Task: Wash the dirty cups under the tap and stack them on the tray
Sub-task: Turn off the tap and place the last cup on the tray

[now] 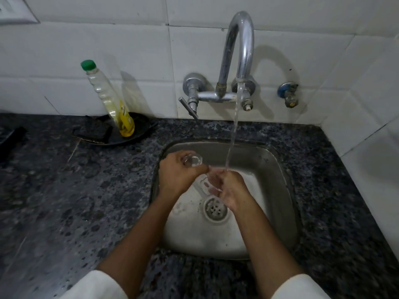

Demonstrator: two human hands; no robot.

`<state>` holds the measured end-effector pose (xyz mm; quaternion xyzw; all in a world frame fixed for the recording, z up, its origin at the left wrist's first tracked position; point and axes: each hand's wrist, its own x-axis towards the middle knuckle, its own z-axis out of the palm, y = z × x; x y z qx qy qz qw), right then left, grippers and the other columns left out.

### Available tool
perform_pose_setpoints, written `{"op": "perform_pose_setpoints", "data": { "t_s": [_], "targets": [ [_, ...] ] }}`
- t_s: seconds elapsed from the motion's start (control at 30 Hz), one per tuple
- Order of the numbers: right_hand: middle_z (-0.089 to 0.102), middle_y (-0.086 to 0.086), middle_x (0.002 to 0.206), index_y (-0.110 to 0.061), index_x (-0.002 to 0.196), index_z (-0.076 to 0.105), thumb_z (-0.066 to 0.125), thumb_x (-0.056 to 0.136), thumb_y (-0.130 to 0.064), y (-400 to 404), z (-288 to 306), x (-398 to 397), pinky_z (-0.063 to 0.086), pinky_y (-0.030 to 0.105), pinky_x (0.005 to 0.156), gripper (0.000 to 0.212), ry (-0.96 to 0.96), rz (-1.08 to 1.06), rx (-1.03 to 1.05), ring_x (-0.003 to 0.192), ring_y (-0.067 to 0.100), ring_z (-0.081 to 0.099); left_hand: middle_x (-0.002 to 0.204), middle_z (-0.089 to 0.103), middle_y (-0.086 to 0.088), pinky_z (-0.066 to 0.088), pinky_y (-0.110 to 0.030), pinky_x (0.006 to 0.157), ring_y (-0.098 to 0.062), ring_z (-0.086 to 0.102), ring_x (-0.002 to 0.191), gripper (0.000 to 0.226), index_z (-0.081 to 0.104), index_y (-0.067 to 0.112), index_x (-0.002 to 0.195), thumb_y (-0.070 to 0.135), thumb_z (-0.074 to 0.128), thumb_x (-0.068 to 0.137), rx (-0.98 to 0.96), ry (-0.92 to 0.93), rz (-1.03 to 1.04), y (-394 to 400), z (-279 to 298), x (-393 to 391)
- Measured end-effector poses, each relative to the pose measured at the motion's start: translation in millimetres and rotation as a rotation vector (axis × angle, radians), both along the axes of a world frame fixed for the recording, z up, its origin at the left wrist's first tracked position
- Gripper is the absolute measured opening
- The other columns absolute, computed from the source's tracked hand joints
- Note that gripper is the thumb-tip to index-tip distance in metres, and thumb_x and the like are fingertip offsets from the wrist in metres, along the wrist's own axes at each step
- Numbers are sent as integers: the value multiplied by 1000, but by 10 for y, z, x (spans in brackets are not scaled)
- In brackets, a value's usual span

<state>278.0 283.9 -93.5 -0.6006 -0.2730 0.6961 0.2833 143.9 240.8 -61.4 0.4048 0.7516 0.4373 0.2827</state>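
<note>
Head view, sink [274, 169]: steel bowl set in the bench's back right part, only water in it, no cups at the bottom.
Tap [239, 50]: running.
Left hand [179, 175]: closed round a clear cup [193, 160], beside the stream.
Right hand [232, 190]: closed round a second clear cup [212, 184], under the water.
Tip: turn it slowly so water reaches inside.
Soap bottle [112, 100]: part full, yellow.

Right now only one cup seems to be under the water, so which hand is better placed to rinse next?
Right hand: its clear cup sits under the stream. The left hand holds its cup aside.
</note>
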Motion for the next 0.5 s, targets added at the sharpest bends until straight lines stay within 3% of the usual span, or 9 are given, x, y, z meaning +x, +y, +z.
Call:
{"op": "perform_pose_setpoints", "data": {
  "t_s": [0.1,0.17,0.23,0.33,0.43,0.5],
  "targets": [
    [74,11,88,-8,93,67,50,94,-11,-23,-18,-53,55,32,63,17,-252,30,191,72,19,68,76,70,17,58,-21,70,2,67,72,36,71,33,81,34,92,52,-9,45,-15,-136,38,-92],
    [70,1,74,-12,89,68,58,94,-26,-51,95,-67,54,30,63,18,-625,150,411,67,17,66,75,68,18,52,-12,66,6,65,71,42,72,32,89,35,92,53,-31,84,-8,-187,55,-159],
    [62,-3,70,-17,80,65,61,90,-41,-76,315,-155,45,27,61,27,-961,352,665,68,17,60,75,68,18,51,-13,64,6,65,70,46,73,31,92,35,93,51,-47,107,12,-221,72,-235],
    [66,4,87,-13,95,64,54,90,-54,37,716,-486,45,32,69,42,-1081,467,909,83,25,65,77,69,18,46,-12,60,7,64,69,50,74,28,97,36,92,51,-63,166,43,-271,113,-346],
    [66,13,107,-5,113,58,44,92,-61,427,973,-831,41,35,68,62,-1143,356,975,97,32,64,70,65,23,45,-12,58,11,60,65,48,75,31,94,40,91,50,-53,222,69,-319,194,-433],
    [67,14,108,-6,113,61,38,96,-58,621,1014,-967,40,36,69,59,-1192,375,994,98,33,63,74,67,21,48,-16,61,7,62,67,46,74,33,93,42,89,50,-49,257,58,-343,234,-478]
  ]
}}
